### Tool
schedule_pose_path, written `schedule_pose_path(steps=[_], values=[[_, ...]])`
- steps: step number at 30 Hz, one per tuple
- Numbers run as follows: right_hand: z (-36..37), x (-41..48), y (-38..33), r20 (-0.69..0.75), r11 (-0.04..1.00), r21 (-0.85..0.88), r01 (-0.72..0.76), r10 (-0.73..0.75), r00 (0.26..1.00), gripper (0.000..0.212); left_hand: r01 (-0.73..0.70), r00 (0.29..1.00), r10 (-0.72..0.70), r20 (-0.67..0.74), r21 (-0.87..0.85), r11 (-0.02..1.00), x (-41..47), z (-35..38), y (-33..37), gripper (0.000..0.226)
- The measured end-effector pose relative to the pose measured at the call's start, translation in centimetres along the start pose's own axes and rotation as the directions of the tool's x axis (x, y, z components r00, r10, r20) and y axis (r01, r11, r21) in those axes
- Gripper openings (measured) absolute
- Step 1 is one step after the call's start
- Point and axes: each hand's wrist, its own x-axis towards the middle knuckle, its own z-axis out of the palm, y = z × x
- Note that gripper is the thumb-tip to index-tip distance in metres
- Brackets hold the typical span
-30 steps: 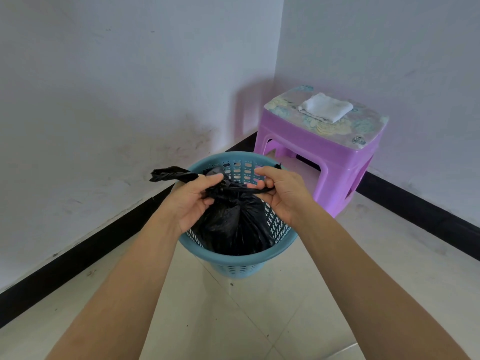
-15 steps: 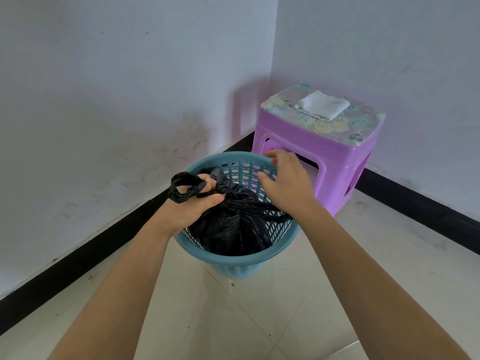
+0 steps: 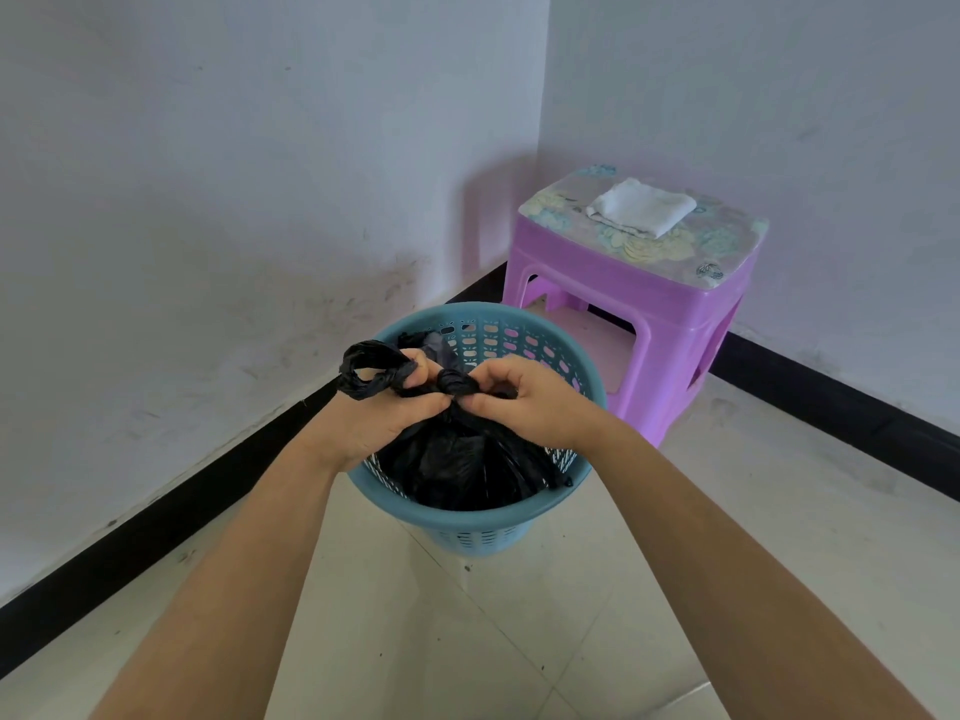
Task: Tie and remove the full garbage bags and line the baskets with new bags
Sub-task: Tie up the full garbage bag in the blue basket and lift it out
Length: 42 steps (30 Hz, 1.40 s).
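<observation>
Two bare forearms reach up from the bottom of the frame over a pale tiled floor [image 3: 649, 589]. At centre, the left hand [image 3: 379, 418] and right hand [image 3: 530, 402] both pinch the twisted neck of a black garbage bag [image 3: 457, 465], a knot between them and a loop sticking out to the left. The bag sits inside a round blue perforated basket [image 3: 467, 527]. Beyond, upper right, a purple plastic stool [image 3: 649, 304] in the wall corner carries a folded white cloth [image 3: 641, 207].
</observation>
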Motion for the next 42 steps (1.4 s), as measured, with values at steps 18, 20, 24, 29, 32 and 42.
schedule_pose_path(steps=[18,20,24,29,32,42], values=[[0.4,-0.1,0.2,-0.292,0.957,-0.286,0.057,-0.144,0.946,0.018,0.116,0.956,-0.206,-0.208,-0.375,0.92,0.5,1.8,-0.1,0.019],[0.8,-0.1,0.1,-0.34,0.921,-0.376,0.102,-0.24,0.909,0.021,0.09,0.961,-0.19,-0.202,-0.42,0.903,0.5,1.8,-0.4,0.022],[1.6,-0.2,-0.1,-0.452,0.872,-0.478,0.104,-0.346,0.822,0.033,-0.062,0.947,0.013,-0.321,-0.144,0.988,0.2,2.5,-0.9,0.026],[1.9,-0.2,0.1,-0.494,0.831,-0.543,0.121,-0.433,0.754,0.029,-0.146,0.952,0.132,-0.277,-0.033,0.989,0.1,2.4,-0.4,0.02],[1.8,-0.1,0.5,-0.483,0.859,-0.488,0.153,-0.412,0.772,0.031,-0.215,0.942,0.229,-0.244,0.084,0.973,0.0,2.2,-0.2,0.016],[-3.5,-0.2,1.1,0.036,0.928,0.319,-0.191,0.189,0.981,0.017,-0.261,0.851,0.361,-0.381,0.29,0.921,-0.2,2.9,-0.8,0.027]])
